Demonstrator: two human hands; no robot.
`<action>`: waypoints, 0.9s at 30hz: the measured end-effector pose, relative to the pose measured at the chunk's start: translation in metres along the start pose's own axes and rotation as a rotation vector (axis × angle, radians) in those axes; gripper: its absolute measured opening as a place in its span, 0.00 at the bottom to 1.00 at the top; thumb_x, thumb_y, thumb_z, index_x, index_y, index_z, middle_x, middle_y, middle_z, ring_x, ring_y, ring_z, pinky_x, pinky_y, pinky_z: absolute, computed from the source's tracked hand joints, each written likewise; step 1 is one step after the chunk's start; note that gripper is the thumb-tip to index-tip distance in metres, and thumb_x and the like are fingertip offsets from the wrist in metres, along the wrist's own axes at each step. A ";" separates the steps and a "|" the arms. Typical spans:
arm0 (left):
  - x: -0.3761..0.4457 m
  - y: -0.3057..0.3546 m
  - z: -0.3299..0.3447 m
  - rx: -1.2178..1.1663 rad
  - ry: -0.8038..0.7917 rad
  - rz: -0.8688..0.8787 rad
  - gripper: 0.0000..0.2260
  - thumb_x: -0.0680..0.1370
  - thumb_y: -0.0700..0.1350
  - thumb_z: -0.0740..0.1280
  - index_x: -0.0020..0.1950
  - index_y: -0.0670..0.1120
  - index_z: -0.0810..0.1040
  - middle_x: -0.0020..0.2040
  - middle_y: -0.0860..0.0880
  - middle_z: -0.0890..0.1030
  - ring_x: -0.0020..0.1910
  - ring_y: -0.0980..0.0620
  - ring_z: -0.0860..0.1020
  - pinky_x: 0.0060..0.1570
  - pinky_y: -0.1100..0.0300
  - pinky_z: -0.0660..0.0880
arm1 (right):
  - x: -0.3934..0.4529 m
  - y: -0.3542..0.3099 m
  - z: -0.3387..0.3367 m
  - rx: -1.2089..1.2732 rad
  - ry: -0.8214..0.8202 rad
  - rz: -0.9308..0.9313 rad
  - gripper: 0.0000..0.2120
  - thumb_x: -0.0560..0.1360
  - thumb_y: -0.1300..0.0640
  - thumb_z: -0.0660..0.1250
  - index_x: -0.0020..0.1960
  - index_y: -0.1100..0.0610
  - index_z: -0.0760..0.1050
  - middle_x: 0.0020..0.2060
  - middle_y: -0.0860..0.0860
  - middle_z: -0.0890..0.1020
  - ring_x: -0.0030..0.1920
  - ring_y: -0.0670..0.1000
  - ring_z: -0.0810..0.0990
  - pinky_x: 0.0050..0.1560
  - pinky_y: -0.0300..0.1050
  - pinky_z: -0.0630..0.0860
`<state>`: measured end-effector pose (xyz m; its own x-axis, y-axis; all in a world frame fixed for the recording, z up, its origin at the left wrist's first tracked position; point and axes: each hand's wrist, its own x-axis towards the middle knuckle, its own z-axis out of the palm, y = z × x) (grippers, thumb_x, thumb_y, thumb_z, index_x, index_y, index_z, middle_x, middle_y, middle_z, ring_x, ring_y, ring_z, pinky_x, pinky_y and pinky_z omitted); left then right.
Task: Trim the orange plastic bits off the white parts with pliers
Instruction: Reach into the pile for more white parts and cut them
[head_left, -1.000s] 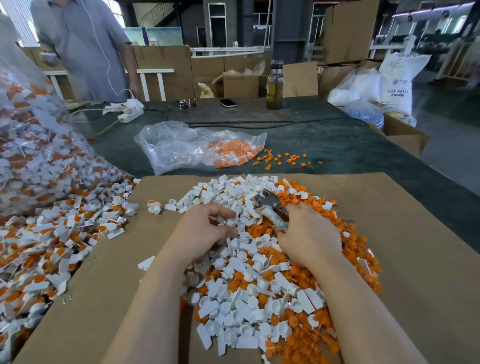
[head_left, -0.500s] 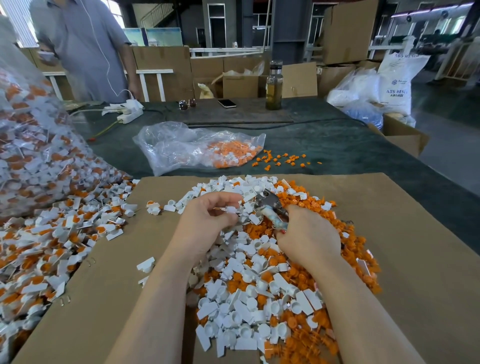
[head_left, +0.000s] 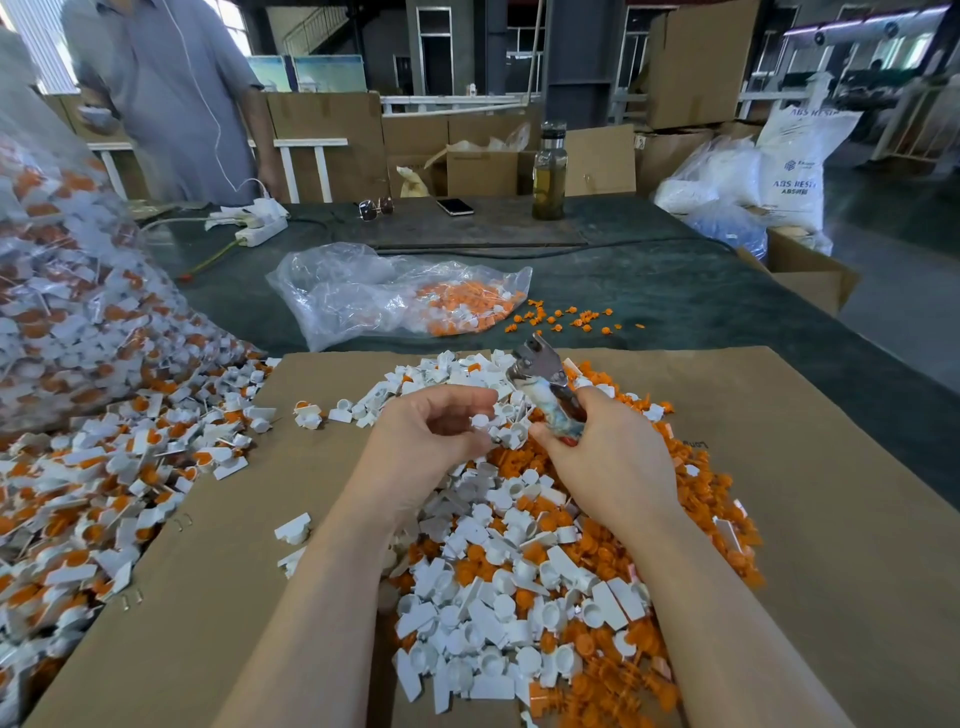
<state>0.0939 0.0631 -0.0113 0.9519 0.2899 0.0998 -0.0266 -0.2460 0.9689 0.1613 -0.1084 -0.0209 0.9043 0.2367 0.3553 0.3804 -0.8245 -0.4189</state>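
Observation:
A heap of trimmed white parts and loose orange bits (head_left: 519, 561) lies on a sheet of brown cardboard (head_left: 810, 493) in front of me. My right hand (head_left: 608, 457) grips the pliers (head_left: 545, 384) by their mottled handles, steel jaws pointing up and away. My left hand (head_left: 426, 436) hovers just left of it with fingers curled, pinching a small white part (head_left: 480, 421) between thumb and fingertips. Untrimmed white parts with orange bits (head_left: 104, 478) spill across the left side.
A big clear bag of untrimmed parts (head_left: 67, 291) rises at the left. A smaller plastic bag with orange bits (head_left: 405, 296) lies beyond the cardboard on the green table, scattered orange bits beside it. A bottle (head_left: 548, 171), phone, sunglasses and power strip sit farther back; a person stands at far left.
Both hands have lifted off the heap. The left hand rose with a white part in its fingers, and the right hand tilted the pliers upward.

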 end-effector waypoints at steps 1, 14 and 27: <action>0.000 0.000 0.000 -0.001 0.011 0.005 0.16 0.72 0.36 0.77 0.53 0.55 0.85 0.47 0.54 0.86 0.47 0.52 0.83 0.47 0.62 0.80 | 0.000 0.000 0.000 0.014 0.010 -0.009 0.17 0.74 0.36 0.66 0.50 0.49 0.72 0.31 0.38 0.66 0.30 0.38 0.66 0.26 0.34 0.60; 0.003 0.002 0.011 -0.266 0.146 -0.072 0.06 0.80 0.40 0.69 0.50 0.50 0.84 0.45 0.51 0.87 0.43 0.52 0.86 0.44 0.66 0.81 | -0.003 -0.006 -0.006 0.287 0.070 -0.069 0.08 0.74 0.47 0.70 0.49 0.47 0.73 0.35 0.36 0.75 0.33 0.39 0.73 0.29 0.32 0.63; 0.002 0.006 0.027 -0.338 0.131 -0.147 0.10 0.73 0.39 0.76 0.53 0.44 0.82 0.41 0.45 0.83 0.39 0.52 0.83 0.46 0.61 0.81 | -0.005 -0.010 -0.010 0.536 0.139 -0.097 0.06 0.76 0.51 0.70 0.50 0.47 0.74 0.40 0.42 0.79 0.40 0.42 0.78 0.35 0.32 0.72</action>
<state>0.1039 0.0369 -0.0119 0.9065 0.4203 -0.0392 -0.0124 0.1192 0.9928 0.1509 -0.1062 -0.0106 0.8401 0.1984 0.5048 0.5384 -0.4168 -0.7323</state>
